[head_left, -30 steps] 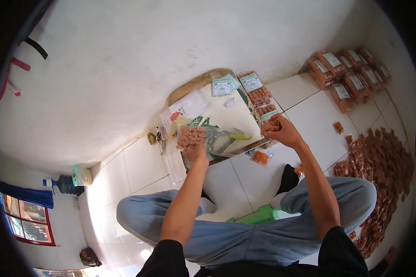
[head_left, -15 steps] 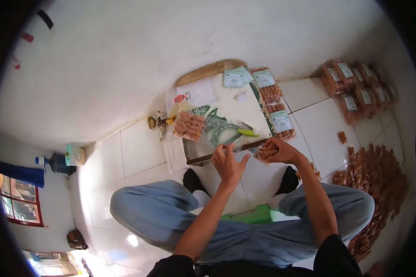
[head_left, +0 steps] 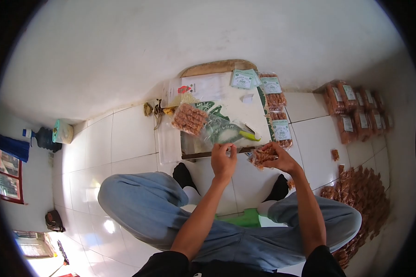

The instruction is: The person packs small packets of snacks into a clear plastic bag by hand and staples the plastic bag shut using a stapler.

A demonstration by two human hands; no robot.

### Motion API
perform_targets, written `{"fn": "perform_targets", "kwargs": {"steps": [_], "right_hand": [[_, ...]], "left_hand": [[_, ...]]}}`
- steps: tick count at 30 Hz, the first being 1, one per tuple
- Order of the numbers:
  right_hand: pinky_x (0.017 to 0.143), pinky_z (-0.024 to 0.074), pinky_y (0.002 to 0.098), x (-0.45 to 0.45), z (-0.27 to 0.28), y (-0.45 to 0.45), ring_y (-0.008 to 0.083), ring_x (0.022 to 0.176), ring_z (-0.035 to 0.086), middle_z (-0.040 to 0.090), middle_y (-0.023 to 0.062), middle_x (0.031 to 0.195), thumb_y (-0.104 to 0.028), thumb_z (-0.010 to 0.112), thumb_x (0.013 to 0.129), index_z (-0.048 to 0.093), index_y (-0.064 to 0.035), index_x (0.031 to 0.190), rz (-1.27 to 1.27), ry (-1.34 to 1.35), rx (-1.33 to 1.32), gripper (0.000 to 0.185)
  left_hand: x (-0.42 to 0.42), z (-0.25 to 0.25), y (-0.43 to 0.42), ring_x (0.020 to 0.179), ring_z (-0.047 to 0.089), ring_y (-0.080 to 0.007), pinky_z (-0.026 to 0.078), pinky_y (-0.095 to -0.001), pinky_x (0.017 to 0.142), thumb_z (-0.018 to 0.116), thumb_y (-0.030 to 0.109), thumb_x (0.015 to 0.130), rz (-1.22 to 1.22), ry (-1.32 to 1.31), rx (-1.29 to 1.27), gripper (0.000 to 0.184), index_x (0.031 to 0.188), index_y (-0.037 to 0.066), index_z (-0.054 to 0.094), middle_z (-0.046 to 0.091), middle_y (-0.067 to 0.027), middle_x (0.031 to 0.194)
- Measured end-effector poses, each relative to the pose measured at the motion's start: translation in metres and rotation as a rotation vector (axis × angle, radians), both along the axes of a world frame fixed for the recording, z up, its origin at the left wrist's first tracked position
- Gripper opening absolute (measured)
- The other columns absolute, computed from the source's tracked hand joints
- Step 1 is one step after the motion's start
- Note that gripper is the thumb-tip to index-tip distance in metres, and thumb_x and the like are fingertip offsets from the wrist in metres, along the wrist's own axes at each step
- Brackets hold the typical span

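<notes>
My right hand (head_left: 277, 158) pinches a small clear packet of brown snacks (head_left: 262, 157) just off the low table's front edge. My left hand (head_left: 224, 159) is closed at the lower edge of a clear plastic bag (head_left: 222, 131), thumb and fingertips together. On the left part of the low table (head_left: 254, 108) lies a larger pack of brown pieces (head_left: 189, 119), beside the bag. A yellow-green cutter (head_left: 249, 135) rests to the right of the bag. Green printed labels (head_left: 243, 79) lie at the table's back.
Two labelled packs (head_left: 280, 130) stand along the table's right side. Stacked labelled packs (head_left: 349, 99) sit by the wall, and a large heap of small packets (head_left: 363, 198) covers the floor at right. A green stool (head_left: 245, 218) is between my legs.
My left hand has left the larger pack, opened, and closed at the clear bag's edge. My right hand has brought the small packet down and left, nearer my left hand. The view has shifted.
</notes>
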State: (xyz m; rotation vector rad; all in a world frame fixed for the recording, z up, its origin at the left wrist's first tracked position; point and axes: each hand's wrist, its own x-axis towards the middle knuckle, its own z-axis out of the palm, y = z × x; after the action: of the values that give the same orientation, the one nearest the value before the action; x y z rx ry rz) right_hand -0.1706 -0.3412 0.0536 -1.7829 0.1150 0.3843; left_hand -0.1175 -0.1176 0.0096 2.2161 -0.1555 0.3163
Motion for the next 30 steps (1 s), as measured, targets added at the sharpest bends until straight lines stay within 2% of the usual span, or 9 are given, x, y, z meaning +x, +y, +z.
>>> {"fn": "perform_targets", "kwargs": {"steps": [2, 6, 8, 13, 16, 19, 25, 27, 30], "right_hand": [[0.077, 0.0496, 0.0305, 0.001, 0.009, 0.005, 0.0156, 0.087, 0.060, 0.062, 0.0077, 0.097, -0.005, 0.076, 0.073, 0.048, -0.0077, 0.119, -0.008, 0.209, 0.275, 0.053], [0.075, 0.0486, 0.0303, 0.004, -0.022, 0.022, 0.0145, 0.088, 0.058, 0.061, 0.0089, 0.102, -0.001, 0.070, 0.077, 0.046, -0.0097, 0.122, -0.047, 0.229, 0.479, 0.052], [0.077, 0.0487, 0.0328, 0.008, -0.032, 0.038, 0.0158, 0.090, 0.058, 0.059, 0.0099, 0.110, -0.001, 0.067, 0.078, 0.046, -0.0110, 0.123, -0.212, 0.148, 0.791, 0.051], [0.081, 0.0487, 0.0385, 0.015, -0.020, 0.062, 0.0207, 0.096, 0.058, 0.058, 0.0062, 0.114, -0.014, 0.068, 0.078, 0.047, -0.0146, 0.125, -0.255, 0.181, 1.081, 0.052], [0.081, 0.0481, 0.0376, 0.018, -0.026, 0.068, 0.0216, 0.097, 0.058, 0.059, 0.0050, 0.115, -0.020, 0.068, 0.078, 0.047, -0.0156, 0.123, -0.222, 0.196, 1.022, 0.050], [0.079, 0.0489, 0.0369, 0.022, -0.040, 0.069, 0.0199, 0.098, 0.059, 0.059, 0.0063, 0.115, -0.012, 0.068, 0.077, 0.047, -0.0147, 0.123, -0.341, 0.178, 0.952, 0.050], [0.077, 0.0511, 0.0334, 0.026, -0.042, 0.078, 0.0184, 0.090, 0.061, 0.062, 0.0076, 0.104, -0.004, 0.073, 0.074, 0.048, -0.0082, 0.122, -0.345, -0.039, 0.326, 0.054], [0.077, 0.0514, 0.0305, 0.029, -0.045, 0.084, 0.0175, 0.087, 0.062, 0.063, 0.0072, 0.101, -0.011, 0.076, 0.073, 0.051, -0.0053, 0.119, -0.292, -0.246, -0.013, 0.052], [0.075, 0.0513, 0.0290, 0.031, -0.030, 0.090, 0.0142, 0.087, 0.062, 0.064, 0.0077, 0.101, -0.015, 0.076, 0.075, 0.053, -0.0041, 0.116, -0.268, -0.143, -0.342, 0.048]], "left_hand": [[-0.003, 0.003, 0.001, 0.072, 0.055, -0.0215, 0.046, -0.0341, 0.066, 0.071, 0.017, 0.084, 0.010, 0.019, -0.108, 0.012, 0.090, 0.007, 0.068, 0.053, -0.0073, 0.078], [-0.006, 0.003, 0.002, 0.064, 0.052, -0.0166, 0.044, -0.0299, 0.057, 0.071, 0.016, 0.087, 0.051, -0.021, -0.237, 0.010, 0.091, 0.007, 0.068, 0.052, -0.0053, 0.076], [-0.009, 0.001, 0.000, 0.063, 0.051, -0.0159, 0.043, -0.0294, 0.056, 0.070, 0.015, 0.087, 0.051, -0.048, -0.246, 0.010, 0.092, 0.007, 0.068, 0.052, -0.0048, 0.076], [-0.011, 0.002, -0.002, 0.062, 0.052, -0.0163, 0.044, -0.0303, 0.056, 0.070, 0.012, 0.086, 0.059, -0.022, -0.260, 0.008, 0.092, 0.007, 0.068, 0.052, -0.0051, 0.076], [-0.012, 0.002, -0.001, 0.063, 0.053, -0.0164, 0.045, -0.0302, 0.057, 0.070, 0.013, 0.087, 0.067, 0.004, -0.269, 0.009, 0.093, 0.006, 0.069, 0.054, -0.0056, 0.077], [-0.011, 0.003, -0.001, 0.061, 0.053, -0.0162, 0.046, -0.0289, 0.055, 0.069, 0.013, 0.088, 0.099, -0.033, -0.344, 0.011, 0.095, 0.005, 0.069, 0.054, -0.0056, 0.077], [-0.012, 0.007, -0.001, 0.061, 0.054, -0.0160, 0.047, -0.0285, 0.055, 0.070, 0.015, 0.088, 0.081, -0.057, -0.366, 0.013, 0.097, 0.006, 0.072, 0.057, -0.0057, 0.078], [-0.013, 0.008, -0.001, 0.061, 0.056, -0.0169, 0.047, -0.0294, 0.055, 0.070, 0.015, 0.088, 0.074, -0.056, -0.364, 0.013, 0.097, 0.006, 0.072, 0.057, -0.0059, 0.077], [-0.013, 0.005, 0.000, 0.063, 0.058, -0.0189, 0.047, -0.0312, 0.055, 0.071, 0.013, 0.086, 0.057, -0.090, -0.336, 0.013, 0.097, 0.006, 0.072, 0.058, -0.0064, 0.077]]}}
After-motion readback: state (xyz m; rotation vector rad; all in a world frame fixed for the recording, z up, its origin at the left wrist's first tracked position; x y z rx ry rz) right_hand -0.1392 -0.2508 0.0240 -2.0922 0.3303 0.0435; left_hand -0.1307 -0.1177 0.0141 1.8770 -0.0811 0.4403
